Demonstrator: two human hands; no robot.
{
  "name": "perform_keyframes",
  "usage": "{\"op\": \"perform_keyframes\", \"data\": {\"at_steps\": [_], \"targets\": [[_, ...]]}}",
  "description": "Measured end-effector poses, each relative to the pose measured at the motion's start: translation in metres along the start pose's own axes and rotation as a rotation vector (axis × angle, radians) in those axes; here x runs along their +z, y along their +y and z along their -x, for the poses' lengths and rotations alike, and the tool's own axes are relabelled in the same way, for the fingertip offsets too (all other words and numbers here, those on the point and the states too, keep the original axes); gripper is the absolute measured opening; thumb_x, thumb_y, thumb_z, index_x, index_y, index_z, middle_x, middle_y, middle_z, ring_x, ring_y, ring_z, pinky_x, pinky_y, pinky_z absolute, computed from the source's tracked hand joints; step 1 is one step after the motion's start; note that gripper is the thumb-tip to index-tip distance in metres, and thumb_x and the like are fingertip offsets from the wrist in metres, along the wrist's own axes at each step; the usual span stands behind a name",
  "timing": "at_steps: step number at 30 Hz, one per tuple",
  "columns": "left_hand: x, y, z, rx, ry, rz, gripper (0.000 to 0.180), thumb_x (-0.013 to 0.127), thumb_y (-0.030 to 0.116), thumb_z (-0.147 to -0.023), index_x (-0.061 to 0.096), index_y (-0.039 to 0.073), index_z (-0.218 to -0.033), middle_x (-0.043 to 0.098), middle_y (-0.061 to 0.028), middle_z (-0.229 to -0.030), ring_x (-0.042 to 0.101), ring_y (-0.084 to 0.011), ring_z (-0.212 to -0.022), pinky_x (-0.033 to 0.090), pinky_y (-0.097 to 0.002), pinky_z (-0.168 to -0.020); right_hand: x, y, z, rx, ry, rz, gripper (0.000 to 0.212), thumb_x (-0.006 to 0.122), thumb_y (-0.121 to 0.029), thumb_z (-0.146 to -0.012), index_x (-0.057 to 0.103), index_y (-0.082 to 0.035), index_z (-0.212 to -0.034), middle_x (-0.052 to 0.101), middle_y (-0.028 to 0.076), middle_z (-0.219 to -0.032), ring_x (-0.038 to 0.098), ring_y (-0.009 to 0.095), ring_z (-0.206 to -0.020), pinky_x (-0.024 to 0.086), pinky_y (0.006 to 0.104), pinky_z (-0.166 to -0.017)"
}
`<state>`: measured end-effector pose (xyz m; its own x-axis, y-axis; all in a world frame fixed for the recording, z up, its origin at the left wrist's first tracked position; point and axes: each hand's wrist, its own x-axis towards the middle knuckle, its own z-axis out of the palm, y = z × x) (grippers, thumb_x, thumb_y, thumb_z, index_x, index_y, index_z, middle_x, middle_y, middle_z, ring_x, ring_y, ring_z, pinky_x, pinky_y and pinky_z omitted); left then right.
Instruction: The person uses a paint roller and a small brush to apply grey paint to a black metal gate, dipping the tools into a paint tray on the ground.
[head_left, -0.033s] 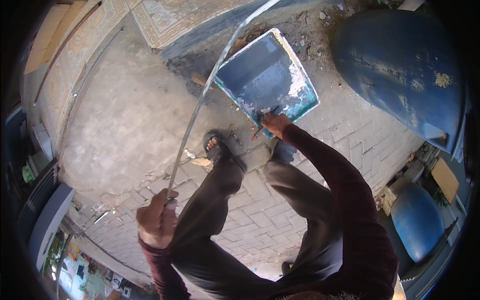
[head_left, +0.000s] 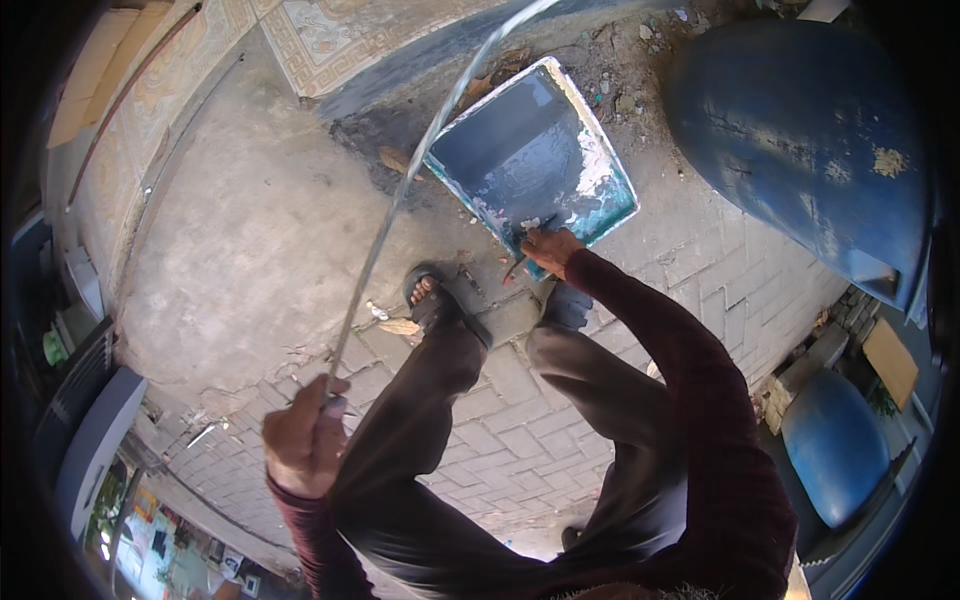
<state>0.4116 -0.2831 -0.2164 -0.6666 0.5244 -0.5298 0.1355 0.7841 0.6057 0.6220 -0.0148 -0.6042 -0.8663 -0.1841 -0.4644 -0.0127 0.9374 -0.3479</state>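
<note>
A long, thin grey-white rod [head_left: 383, 232] is held by its lower end in my closed left hand [head_left: 305, 436]. It slants up past the tub's left corner, bends rightward and leaves the view at the top. My right hand [head_left: 550, 249] is closed at the near rim of a paint-smeared tub [head_left: 607, 150] holding grey liquid. A slim dark tool [head_left: 515, 268] sticks out of that fist, one end beyond the rim and a dark tip over the tub. Its kind is hidden by my fingers.
A large blue rounded shell [head_left: 790, 130] stands at the right, a smaller blue one [head_left: 836, 446] below it. Concrete [head_left: 240, 250] and herringbone pavers [head_left: 510, 440] make up the ground. Patterned tiles [head_left: 335, 45] lie at the far left. My sandalled feet are close to the tub.
My left hand has shifted slightly left and toward me, and the rod's lower part has moved with it. The right hand and the tub look almost unchanged.
</note>
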Motion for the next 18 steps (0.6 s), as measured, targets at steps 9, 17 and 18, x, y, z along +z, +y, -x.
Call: {"op": "perform_keyframes", "data": {"at_steps": [9, 17, 18], "targets": [[0.014, 0.001, -0.044, 0.276, 0.097, -0.184, 0.012, 0.058, 0.004, -0.090, 0.063, -0.001, -0.100, 0.053, -0.0049, -0.054, 0.053, -0.0118, -0.043, 0.040, -0.0265, -0.043, -0.014, 0.025, 0.002, -0.207, 0.123, -0.039, 0.015, 0.054, -0.017, -0.086, 0.055, -0.012, -0.100, 0.056, 0.012, -0.103, 0.064, 0.028, -0.089, 0.053, 0.0426, -0.064], [0.016, -0.015, -0.044, 0.436, 0.129, -0.226, 0.013, 0.056, 0.007, -0.094, 0.061, -0.003, -0.099, 0.056, -0.0029, -0.062, 0.049, -0.0073, -0.044, 0.037, -0.0219, -0.044, -0.053, 0.059, 0.017, 0.308, 0.716, -1.136, 0.021, 0.064, -0.011, -0.085, 0.049, -0.004, -0.097, 0.063, 0.008, -0.082, 0.064, 0.018, -0.064, 0.050, 0.0314, -0.054], [0.016, -0.016, -0.039, 0.458, 0.146, -0.223, 0.013, 0.056, 0.008, -0.095, 0.061, -0.003, -0.099, 0.055, -0.0029, -0.062, 0.049, -0.0071, -0.045, 0.037, -0.0218, -0.044, -0.056, 0.055, 0.018, 0.373, 0.720, -1.341, 0.018, 0.063, -0.011, -0.087, 0.051, -0.004, -0.097, 0.063, 0.006, -0.082, 0.063, 0.014, -0.064, 0.049, 0.0280, -0.053]]}}
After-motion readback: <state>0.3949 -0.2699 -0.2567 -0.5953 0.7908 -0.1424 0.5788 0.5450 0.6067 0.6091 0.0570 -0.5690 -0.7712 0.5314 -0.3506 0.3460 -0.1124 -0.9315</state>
